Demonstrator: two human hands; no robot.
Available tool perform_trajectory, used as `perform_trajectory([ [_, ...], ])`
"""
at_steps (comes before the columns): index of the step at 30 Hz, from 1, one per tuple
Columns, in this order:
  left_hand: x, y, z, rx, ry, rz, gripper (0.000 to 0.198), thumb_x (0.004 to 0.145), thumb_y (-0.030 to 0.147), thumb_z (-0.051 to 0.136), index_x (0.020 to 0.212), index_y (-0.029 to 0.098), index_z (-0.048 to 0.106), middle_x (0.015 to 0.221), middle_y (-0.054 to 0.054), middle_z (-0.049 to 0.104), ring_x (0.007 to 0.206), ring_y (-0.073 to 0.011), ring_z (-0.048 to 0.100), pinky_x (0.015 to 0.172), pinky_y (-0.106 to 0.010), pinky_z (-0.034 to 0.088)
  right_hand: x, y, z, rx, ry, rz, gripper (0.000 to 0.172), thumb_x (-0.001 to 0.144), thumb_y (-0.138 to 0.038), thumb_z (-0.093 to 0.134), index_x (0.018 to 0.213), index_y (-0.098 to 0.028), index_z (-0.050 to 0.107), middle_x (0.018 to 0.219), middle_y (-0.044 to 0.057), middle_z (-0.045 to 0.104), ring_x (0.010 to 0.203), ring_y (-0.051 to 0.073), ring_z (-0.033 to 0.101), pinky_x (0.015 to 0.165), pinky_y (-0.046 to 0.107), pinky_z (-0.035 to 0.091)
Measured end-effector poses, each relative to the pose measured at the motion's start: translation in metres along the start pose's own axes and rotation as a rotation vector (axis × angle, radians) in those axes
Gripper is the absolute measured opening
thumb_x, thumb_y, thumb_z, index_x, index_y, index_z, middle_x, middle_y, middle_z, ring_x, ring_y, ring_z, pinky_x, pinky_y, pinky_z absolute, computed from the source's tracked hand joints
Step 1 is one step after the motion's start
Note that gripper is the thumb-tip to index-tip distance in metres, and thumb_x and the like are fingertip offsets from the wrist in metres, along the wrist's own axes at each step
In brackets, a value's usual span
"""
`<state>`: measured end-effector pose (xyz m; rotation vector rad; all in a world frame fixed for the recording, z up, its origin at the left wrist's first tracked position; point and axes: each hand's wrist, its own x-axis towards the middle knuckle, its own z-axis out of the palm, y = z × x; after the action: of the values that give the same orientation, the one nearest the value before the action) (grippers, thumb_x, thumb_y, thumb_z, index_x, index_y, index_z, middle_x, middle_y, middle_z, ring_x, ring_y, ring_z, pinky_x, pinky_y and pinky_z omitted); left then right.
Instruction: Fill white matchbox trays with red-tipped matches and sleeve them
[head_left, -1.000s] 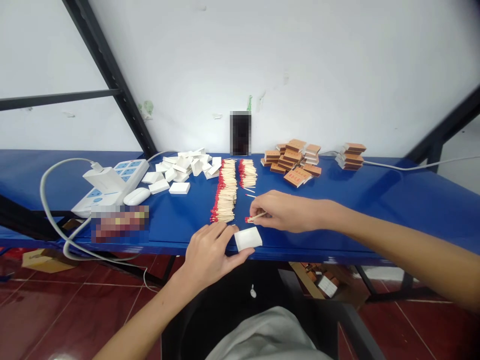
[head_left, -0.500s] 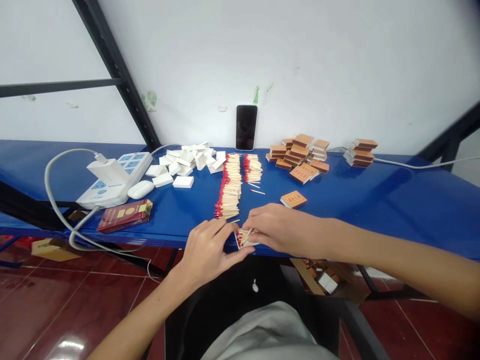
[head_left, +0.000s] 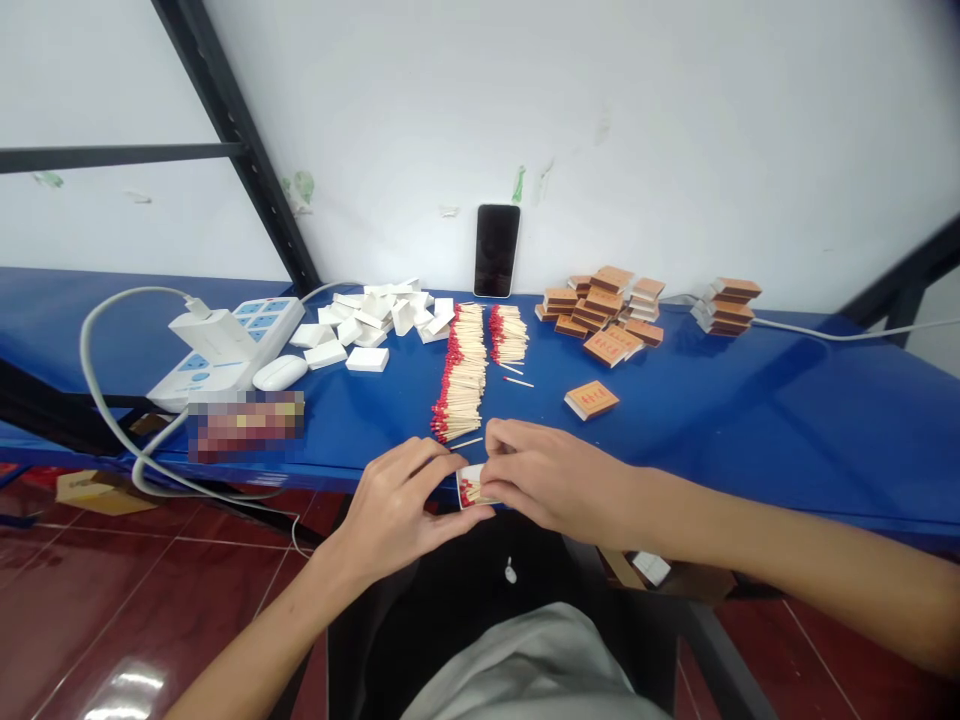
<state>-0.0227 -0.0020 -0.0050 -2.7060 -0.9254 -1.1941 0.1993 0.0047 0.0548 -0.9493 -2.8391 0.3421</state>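
My left hand (head_left: 397, 508) grips a small white matchbox tray (head_left: 470, 473) at the front edge of the blue shelf, thumb on the near side and fingers on the far side. Red-headed matches (head_left: 470, 492) lie inside, heads toward the left. The fingers of my right hand (head_left: 551, 470) are closed over the tray's right end, pinching at the matches; the fingertips partly hide them. Just beyond is a long row of loose matches (head_left: 461, 375), with a shorter row (head_left: 509, 335) to its right. An orange matchbox (head_left: 592, 400) lies beyond my right hand.
White trays (head_left: 367, 359) are heaped at the back left, near a power strip (head_left: 274, 325) with a cable and a white case (head_left: 280, 373). A phone (head_left: 497, 250) leans on the wall. Orange matchboxes (head_left: 611, 345) are piled at the back right, beside another stack (head_left: 727, 307).
Both hands have shifted slightly left with the tray. The tray has turned a little, and my right fingers now reach over its right end, with the matches lying flatter.
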Motion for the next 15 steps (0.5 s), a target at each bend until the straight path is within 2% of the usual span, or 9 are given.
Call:
perform_trajectory([
  [3, -0.0025, 0.0010, -0.0017, -0.032, 0.021, -0.011, 0.032, 0.083, 0.038, 0.077, 0.101, 0.015, 0.062, 0.087, -0.006, 0.068, 0.078, -0.0183, 0.063, 0.071, -0.033, 0.054, 0.0016, -0.0040, -0.0024, 0.084, -0.002, 0.027, 0.023, 0.100, -0.024, 0.050, 0.093, -0.014, 0.069, 0.101, 0.007, 0.057, 0.083, 0.016, 0.058, 0.076, 0.031, 0.045],
  [9, -0.0066, -0.0003, -0.0014, -0.052, 0.082, -0.003, 0.034, 0.081, 0.031, 0.079, 0.107, 0.015, 0.063, 0.095, -0.007, 0.070, 0.081, -0.0182, 0.066, 0.075, -0.033, 0.054, 0.0050, -0.0106, 0.0047, -0.023, 0.047, -0.012, 0.027, 0.101, -0.024, 0.045, 0.095, -0.013, 0.069, 0.099, 0.010, 0.059, 0.094, 0.021, 0.057, 0.083, 0.037, 0.044],
  [12, -0.0093, -0.0025, -0.0009, -0.045, 0.101, 0.029, 0.037, 0.081, 0.028, 0.080, 0.111, 0.015, 0.063, 0.098, -0.008, 0.071, 0.083, -0.0186, 0.066, 0.078, -0.034, 0.054, 0.0049, -0.0098, 0.0031, 0.074, 0.047, -0.017, 0.025, 0.101, -0.023, 0.047, 0.095, -0.015, 0.070, 0.100, 0.008, 0.060, 0.090, 0.018, 0.058, 0.082, 0.034, 0.044],
  [15, -0.0107, -0.0049, -0.0041, -0.039, 0.062, 0.032, 0.028, 0.084, 0.027, 0.077, 0.107, 0.016, 0.064, 0.098, -0.008, 0.070, 0.082, -0.0182, 0.064, 0.075, -0.033, 0.052, 0.0059, -0.0020, -0.0006, 0.147, 0.121, -0.003, 0.023, 0.101, -0.024, 0.048, 0.099, -0.016, 0.070, 0.098, 0.006, 0.059, 0.085, 0.016, 0.058, 0.077, 0.030, 0.045],
])
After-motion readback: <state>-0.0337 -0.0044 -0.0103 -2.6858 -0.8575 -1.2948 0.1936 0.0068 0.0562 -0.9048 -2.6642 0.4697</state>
